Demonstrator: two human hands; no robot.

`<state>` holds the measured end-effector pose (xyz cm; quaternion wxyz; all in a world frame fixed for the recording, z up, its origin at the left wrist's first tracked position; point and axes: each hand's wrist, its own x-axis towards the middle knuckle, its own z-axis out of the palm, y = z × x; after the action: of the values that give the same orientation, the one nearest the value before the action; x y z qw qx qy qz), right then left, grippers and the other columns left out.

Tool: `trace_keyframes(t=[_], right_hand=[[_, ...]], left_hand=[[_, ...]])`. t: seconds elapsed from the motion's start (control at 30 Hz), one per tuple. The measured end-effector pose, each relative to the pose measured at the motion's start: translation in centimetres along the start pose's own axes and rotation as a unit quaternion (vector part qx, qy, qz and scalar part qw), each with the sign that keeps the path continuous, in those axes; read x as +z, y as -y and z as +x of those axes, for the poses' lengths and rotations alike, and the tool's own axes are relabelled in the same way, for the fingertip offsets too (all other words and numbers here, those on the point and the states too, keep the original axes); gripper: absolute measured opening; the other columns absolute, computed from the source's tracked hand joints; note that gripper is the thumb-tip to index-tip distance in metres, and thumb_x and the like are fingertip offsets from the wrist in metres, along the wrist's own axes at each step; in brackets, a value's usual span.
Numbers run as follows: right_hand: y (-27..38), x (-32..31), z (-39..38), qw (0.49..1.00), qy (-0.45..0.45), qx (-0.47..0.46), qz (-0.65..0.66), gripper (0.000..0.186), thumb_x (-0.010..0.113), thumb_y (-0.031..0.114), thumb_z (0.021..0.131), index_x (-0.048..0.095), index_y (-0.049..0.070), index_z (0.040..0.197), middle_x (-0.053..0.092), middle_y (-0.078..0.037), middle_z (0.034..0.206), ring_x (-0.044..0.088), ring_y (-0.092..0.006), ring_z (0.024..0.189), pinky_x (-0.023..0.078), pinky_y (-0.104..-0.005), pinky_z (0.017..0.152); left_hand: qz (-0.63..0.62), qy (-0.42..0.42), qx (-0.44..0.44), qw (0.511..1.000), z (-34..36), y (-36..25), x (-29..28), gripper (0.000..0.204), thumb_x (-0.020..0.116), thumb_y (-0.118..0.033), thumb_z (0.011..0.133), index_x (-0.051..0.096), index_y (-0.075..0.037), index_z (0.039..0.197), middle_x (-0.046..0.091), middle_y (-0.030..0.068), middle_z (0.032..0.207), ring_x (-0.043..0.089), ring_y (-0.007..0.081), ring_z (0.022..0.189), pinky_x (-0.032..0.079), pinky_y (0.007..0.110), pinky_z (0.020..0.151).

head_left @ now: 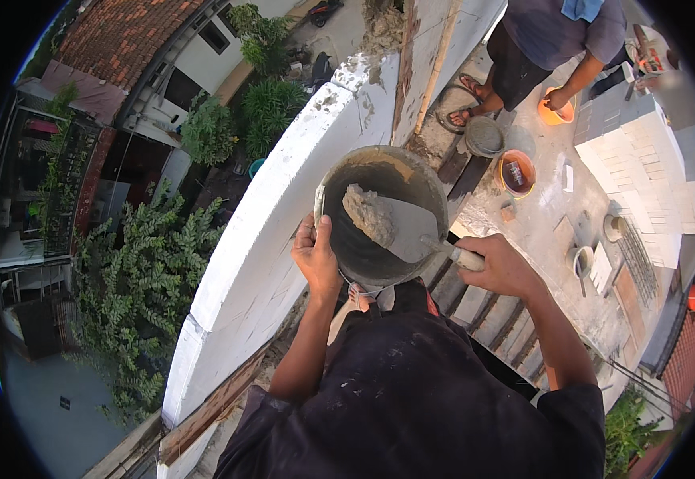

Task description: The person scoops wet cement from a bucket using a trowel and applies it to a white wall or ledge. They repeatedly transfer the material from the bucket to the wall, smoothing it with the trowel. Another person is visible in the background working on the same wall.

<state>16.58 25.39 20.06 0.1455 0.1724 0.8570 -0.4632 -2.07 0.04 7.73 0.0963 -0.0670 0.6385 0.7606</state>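
Observation:
My left hand is closed on the left rim of a dark, mortar-stained bucket in front of my body. In my right hand is the handle of a trowel, its broad grey blade inside the bucket. A lump of wet grey mortar lies on the blade's far left part. The bucket's bottom is mostly hidden behind the blade. Left of the bucket runs a white block wall, with mortar smears on its top toward the far end.
Wooden planks with gaps lie beneath me. Another person stands at the far right, one hand at an orange bucket. Nearby are a grey bucket, a red-orange bucket and stacked white blocks. Beyond the wall is a drop toward trees.

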Motion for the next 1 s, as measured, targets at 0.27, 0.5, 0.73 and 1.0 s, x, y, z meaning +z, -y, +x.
trace_keyframes(t=[0.27, 0.5, 0.73, 1.0], right_hand=[[5.9, -5.3, 6.1, 0.972, 0.129, -0.089, 0.178, 0.041, 0.074, 0.016, 0.087, 0.07, -0.004, 0.123, 0.072, -0.013, 0.084, 0.07, -0.0196, 0.071, 0.055, -0.0324, 0.064], [2.0, -5.9, 23.6, 0.771, -0.075, -0.151, 0.614, 0.037, 0.057, 0.02, 0.105, 0.059, -0.005, 0.133, 0.059, -0.005, 0.084, 0.053, -0.0108, 0.052, 0.045, -0.0246, 0.046], [8.2, -0.8, 16.0, 0.824, -0.039, -0.041, 0.564, 0.045, 0.06, 0.025, 0.104, 0.059, -0.003, 0.14, 0.061, -0.005, 0.089, 0.057, -0.0128, 0.06, 0.046, -0.0275, 0.049], [12.4, -9.7, 22.0, 0.921, -0.041, 0.101, 0.375, 0.029, 0.061, 0.024, 0.104, 0.062, -0.002, 0.115, 0.065, -0.01, 0.09, 0.06, -0.0157, 0.061, 0.047, -0.0292, 0.047]], left_hand=[[0.114, -0.063, -0.067, 0.989, -2.7, 4.3, -8.0, 0.041, 0.074, -0.016, 0.1, 0.066, 0.013, 0.128, 0.072, 0.0043, 0.094, 0.059, 0.0054, 0.079, 0.045, 0.023, 0.07], [0.144, -0.082, 0.03, 0.986, -3.4, 6.7, -9.2, 0.044, 0.076, -0.019, 0.097, 0.067, 0.016, 0.122, 0.05, -0.0065, 0.072, 0.038, 0.0037, 0.062, 0.027, 0.028, 0.054], [0.144, -0.107, 0.011, 0.984, -3.7, 8.0, -10.0, 0.044, 0.077, -0.02, 0.096, 0.069, 0.015, 0.12, 0.048, -0.0049, 0.07, 0.039, 0.0051, 0.063, 0.028, 0.029, 0.055], [0.152, -0.091, 0.02, 0.984, -2.4, 8.0, -11.7, 0.046, 0.077, -0.02, 0.095, 0.068, 0.016, 0.122, 0.056, -0.0012, 0.072, 0.046, 0.0065, 0.064, 0.035, 0.028, 0.057]])
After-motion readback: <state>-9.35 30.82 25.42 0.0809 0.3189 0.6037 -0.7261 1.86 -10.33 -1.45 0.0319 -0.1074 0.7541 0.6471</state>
